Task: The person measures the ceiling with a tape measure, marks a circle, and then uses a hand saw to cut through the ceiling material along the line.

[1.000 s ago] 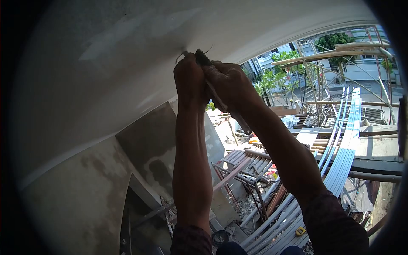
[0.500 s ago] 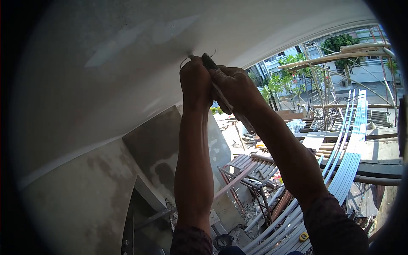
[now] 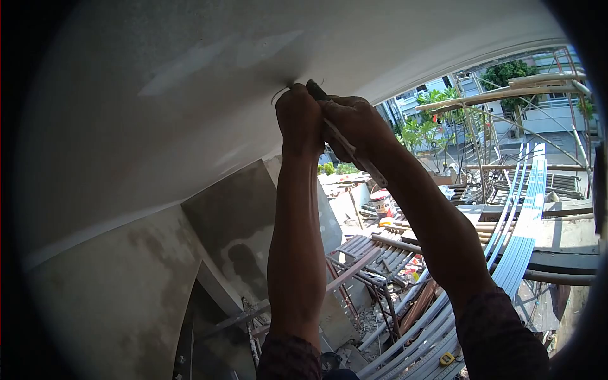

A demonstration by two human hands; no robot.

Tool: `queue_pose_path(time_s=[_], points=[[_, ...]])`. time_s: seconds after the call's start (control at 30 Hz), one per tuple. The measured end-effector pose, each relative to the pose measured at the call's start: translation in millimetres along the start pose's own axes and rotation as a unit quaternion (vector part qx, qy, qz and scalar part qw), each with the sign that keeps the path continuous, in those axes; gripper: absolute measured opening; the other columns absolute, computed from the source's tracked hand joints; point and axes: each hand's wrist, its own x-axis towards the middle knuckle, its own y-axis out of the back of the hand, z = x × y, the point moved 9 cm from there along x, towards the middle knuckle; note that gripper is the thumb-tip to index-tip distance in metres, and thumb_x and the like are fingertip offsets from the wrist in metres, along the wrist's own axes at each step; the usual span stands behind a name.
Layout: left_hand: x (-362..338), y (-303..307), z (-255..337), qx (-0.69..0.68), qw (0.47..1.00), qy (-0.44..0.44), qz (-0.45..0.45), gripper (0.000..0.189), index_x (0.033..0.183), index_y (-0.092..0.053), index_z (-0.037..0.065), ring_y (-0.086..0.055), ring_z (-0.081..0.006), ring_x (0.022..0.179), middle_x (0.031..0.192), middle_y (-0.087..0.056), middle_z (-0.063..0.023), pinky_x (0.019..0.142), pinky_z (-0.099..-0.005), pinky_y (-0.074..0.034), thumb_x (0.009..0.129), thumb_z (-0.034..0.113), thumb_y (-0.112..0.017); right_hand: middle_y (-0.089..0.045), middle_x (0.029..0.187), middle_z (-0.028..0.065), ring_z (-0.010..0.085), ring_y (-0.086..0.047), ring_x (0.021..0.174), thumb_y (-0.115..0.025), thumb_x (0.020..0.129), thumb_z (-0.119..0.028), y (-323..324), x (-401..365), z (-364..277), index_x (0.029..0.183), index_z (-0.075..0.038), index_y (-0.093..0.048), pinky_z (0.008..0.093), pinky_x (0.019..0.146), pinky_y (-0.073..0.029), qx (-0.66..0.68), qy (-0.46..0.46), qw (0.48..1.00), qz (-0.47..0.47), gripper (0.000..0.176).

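Note:
Both arms reach up to the grey ceiling. My left hand is closed close to the ceiling, its fingers wrapped round something too hidden to name. Against it on the right, my right hand grips a tool with a dark end near the ceiling and a long pale handle that sticks out below the palm. A thin curved wire or line shows at the ceiling beside my left hand.
Long pale metal strips run along the lower right, with a yellow tape measure on them. Metal frames, a white bucket and pole scaffolding stand beyond. A plastered wall is at left.
The view has shifted slightly, so both hands appear a little further right. They keep the same grip near the ceiling. The white bucket now shows more clearly.

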Motion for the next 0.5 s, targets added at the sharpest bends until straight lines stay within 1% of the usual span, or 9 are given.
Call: queue_pose_path(time_s=[0.03,0.07,0.1,0.13,0.17,0.23,0.27,0.33,0.5], points=[[-2.9,-5.5,25.2,0.243,0.958,-0.154,-0.006,0.026,0.088,-0.059,-0.001,-0.059,-0.0198,0.071,0.081,-0.057,-0.01,0.058,-0.0362,-0.046,0.096,0.019,-0.044,-0.057,0.063,0.0084,0.0135,-0.052,0.043,-0.047,0.103,-0.024,-1.5,2.6,3.8,0.092,0.004,-0.064,0.03,0.038,-0.039,0.017,-0.019,1.0,-0.01,0.035],[1.6,-15.5,-5.7,0.023,0.996,0.043,-0.079,0.027,0.091,-0.059,-0.001,-0.062,-0.021,0.076,0.085,-0.058,-0.0111,0.059,-0.0376,-0.048,0.097,0.021,-0.044,-0.056,0.062,0.0081,0.0137,-0.05,0.043,-0.048,0.103,-0.025,1.5,3.9,5.5,0.091,0.004,-0.063,0.0299,0.038,-0.039,0.021,-0.019,0.999,-0.018,0.035],[-6.8,-11.9,13.3,0.026,0.995,0.043,-0.083,0.027,0.091,-0.059,-0.001,-0.062,-0.021,0.076,0.085,-0.058,-0.0111,0.059,-0.0376,-0.048,0.097,0.021,-0.044,-0.056,0.062,0.0081,0.0137,-0.05,0.043,-0.048,0.103,-0.025,2.1,-3.0,3.9,0.091,0.004,-0.063,0.0299,0.038,-0.039,0.025,-0.02,0.999,-0.016,0.035],[-22.3,-2.0,15.5,-0.161,0.971,0.175,-0.031,0.023,0.088,-0.061,-0.004,-0.065,-0.0277,0.077,0.085,-0.062,-0.0178,0.064,-0.0413,-0.05,0.094,0.013,-0.046,-0.056,0.063,0.0078,0.0136,-0.05,0.043,-0.048,0.103,-0.026,0.8,-12.9,0.6,0.091,0.004,-0.063,0.0297,0.038,-0.038,0.017,-0.018,1.0,-0.008,0.035],[-34.2,-5.6,14.1,-0.344,0.893,0.288,0.024,0.021,0.086,-0.063,-0.007,-0.068,-0.0343,0.078,0.086,-0.067,-0.0246,0.068,-0.0449,-0.053,0.091,0.005,-0.047,-0.056,0.063,0.0075,0.0135,-0.049,0.043,-0.048,0.103,-0.026,2.8,-17.1,-6.8,0.092,0.004,-0.063,0.0296,0.038,-0.038,0.004,-0.005,1.0,0.002,0.035],[-38.3,-19.4,-4.6,-0.345,0.89,0.295,0.03,0.026,0.089,-0.063,-0.007,-0.068,-0.0351,0.08,0.087,-0.065,-0.0252,0.071,-0.0453,-0.053,0.095,0.009,-0.043,-0.056,0.065,0.007,0.0126,-0.049,0.044,-0.049,0.103,-0.026,8.3,-22.1,-0.6,0.095,0.004,-0.064,0.0292,0.038,-0.038,0.0,-0.009,1.0,-0.009,0.035],[-25.2,-21.5,-10.6,-0.242,0.949,0.199,0.019,0.031,0.091,-0.062,-0.008,-0.067,-0.0358,0.084,0.09,-0.064,-0.0261,0.073,-0.045,-0.053,0.097,0.013,-0.04,-0.056,0.065,0.0069,0.0124,-0.049,0.043,-0.05,0.102,-0.026,12.0,-20.4,1.0,0.095,0.004,-0.064,0.0289,0.038,-0.038,0.001,-0.008,1.0,-0.001,0.034],[-27.0,-21.2,0.0,-0.189,0.959,0.21,-0.022,0.038,0.1,-0.06,-0.01,-0.066,-0.0384,0.093,0.1,-0.064,-0.0278,0.077,-0.0456,-0.052,0.1,0.02,-0.038,-0.056,0.065,0.0067,0.0115,-0.048,0.043,-0.051,0.101,-0.025,15.7,-14.9,8.4,0.093,0.004,-0.064,0.028,0.037,-0.036,0.048,-0.048,0.997,-0.023,0.032],[-35.6,-20.1,8.5,-0.259,0.931,0.253,0.043,0.037,0.096,-0.059,-0.009,-0.064,-0.0319,0.084,0.091,-0.063,-0.0206,0.075,-0.0433,-0.05,0.1,0.021,-0.038,-0.057,0.066,0.0064,0.0107,-0.05,0.047,-0.051,0.102,-0.026,18.9,-11.7,16.1,0.099,0.004,-0.066,0.0268,0.039,-0.037,0.061,-0.035,0.997,-0.038,0.034]])
